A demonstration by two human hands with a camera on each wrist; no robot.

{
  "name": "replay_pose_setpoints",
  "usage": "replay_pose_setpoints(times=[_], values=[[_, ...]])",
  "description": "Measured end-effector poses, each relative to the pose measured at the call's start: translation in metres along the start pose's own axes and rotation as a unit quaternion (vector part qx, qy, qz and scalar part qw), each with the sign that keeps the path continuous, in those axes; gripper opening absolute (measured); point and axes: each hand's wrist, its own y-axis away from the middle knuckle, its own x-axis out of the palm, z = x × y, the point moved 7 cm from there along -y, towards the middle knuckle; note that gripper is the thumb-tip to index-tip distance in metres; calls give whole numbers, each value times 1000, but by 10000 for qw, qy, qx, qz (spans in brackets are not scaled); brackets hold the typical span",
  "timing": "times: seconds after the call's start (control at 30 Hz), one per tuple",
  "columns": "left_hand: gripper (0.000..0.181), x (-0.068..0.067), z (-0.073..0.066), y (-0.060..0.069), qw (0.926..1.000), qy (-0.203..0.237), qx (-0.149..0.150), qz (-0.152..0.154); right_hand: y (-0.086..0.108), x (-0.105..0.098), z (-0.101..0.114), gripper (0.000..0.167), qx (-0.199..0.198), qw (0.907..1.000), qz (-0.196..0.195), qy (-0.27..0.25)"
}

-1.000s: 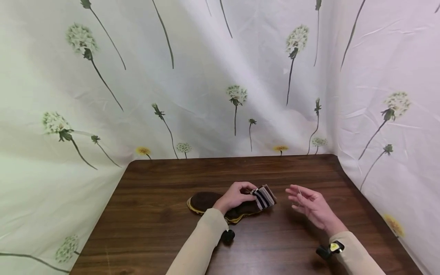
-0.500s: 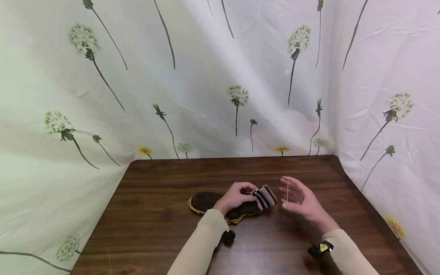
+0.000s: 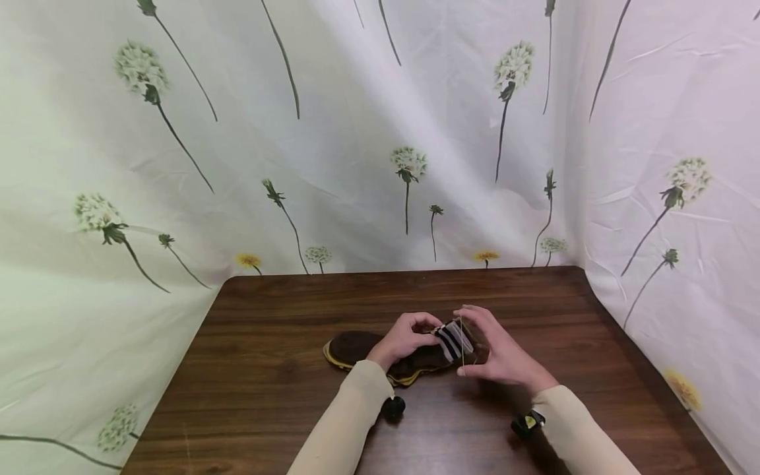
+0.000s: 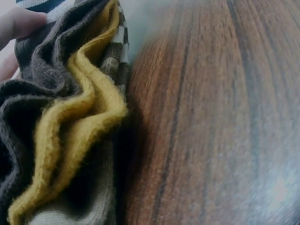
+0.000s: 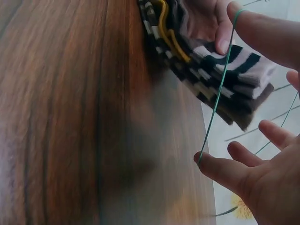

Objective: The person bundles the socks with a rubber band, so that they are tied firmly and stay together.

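Observation:
A stack of socks point(image 3: 353, 346), dark brown with yellow edges, lies across the table. Striped black-and-white cuffs point(image 3: 456, 341) form its right end, slightly raised. My left hand point(image 3: 404, 340) pinches the stack just behind those stripes. In the left wrist view, wavy brown and yellow knit layers point(image 4: 89, 98) show beside the fingers. My right hand point(image 3: 505, 353) is spread around the cuff end, thumb and fingers apart. A thin green rubber band point(image 5: 217, 101) is stretched between its fingertips. The band passes in front of the cuffs in the head view; whether it touches them I cannot tell.
The dark wooden table point(image 3: 273, 409) has its far edge against a white dandelion-print curtain point(image 3: 356, 198), which also hangs at both sides. Black wrist cameras point(image 3: 394, 409) sit under both sleeves.
My right hand has moved left to the cuff end, its thumb and fingers spreading the rubber band wide. The left hand and the socks have stayed in place.

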Motion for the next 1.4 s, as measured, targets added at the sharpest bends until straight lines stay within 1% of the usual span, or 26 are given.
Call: replay_pose_setpoints(times=[0.1,0.2,0.3,0.43,0.53,0.6,0.7,0.77,0.83,0.93,1.03,1.23,1.4], values=[[24,-1,-1,1,10000,-48,20,10,-6,4,1,105,43,10000,71,-2],[24,-2,-1,1,10000,-41,16,14,-12,8,1,106,37,9997,134,180],[25,-2,0,1,10000,-23,11,11,-17,13,2,106,-47,9992,232,307],[26,-1,0,0,10000,-88,24,-5,-22,20,3,105,-212,9987,315,339],[24,0,-5,2,9999,-105,70,-17,-24,26,2,104,-319,9982,378,333],[23,0,-11,4,9999,-94,104,6,-25,30,1,103,-364,9980,390,351],[22,0,-21,8,9998,-73,157,71,-26,33,-2,100,-377,9984,320,291],[22,-1,-24,8,9997,-64,207,65,-26,34,-3,97,-388,9985,263,274],[23,-1,-21,8,9996,-52,260,26,-27,36,-4,93,-381,9987,237,235],[24,-2,-10,5,9994,-64,328,-30,-27,39,-6,87,-284,9989,288,237],[25,-3,-3,2,9995,-82,293,-4,-28,41,-8,80,-123,9992,311,239],[24,-3,-2,2,9997,-153,165,-3,-28,41,-11,68,106,9994,223,241],[25,-3,-1,4,9999,-61,105,-94,-27,41,-14,64,328,9988,309,191]])
